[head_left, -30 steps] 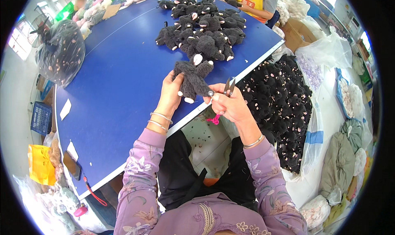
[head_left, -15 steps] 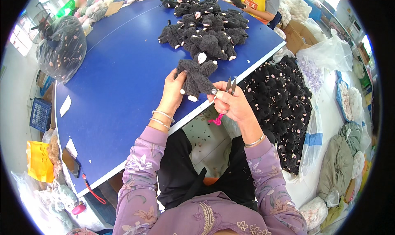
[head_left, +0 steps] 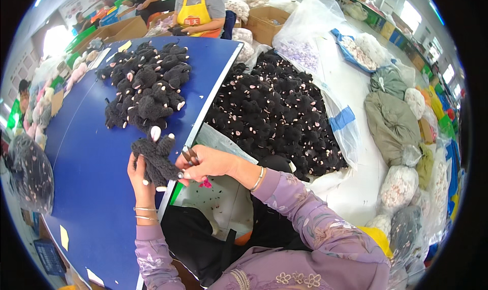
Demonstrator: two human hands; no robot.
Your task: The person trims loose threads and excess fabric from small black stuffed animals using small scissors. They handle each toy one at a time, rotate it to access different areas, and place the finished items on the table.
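Gripping the black plush toy [head_left: 155, 160] as before, left hand [head_left: 141, 180] closed; right hand [head_left: 208, 163] still pinches small scissors [head_left: 191, 155].

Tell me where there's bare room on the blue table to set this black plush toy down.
Bare blue table lies left of the left hand, between the pile of black toys and the dark netted bag at the left edge. It is crowded at the far end under that pile, and off the right edge, where a big bag of black toys sits.

Open brown cardboard boxes [head_left: 268, 20] beyond blue table; clear plastic bags [head_left: 310, 23] right; yellow paper slips [head_left: 64, 237] on table.
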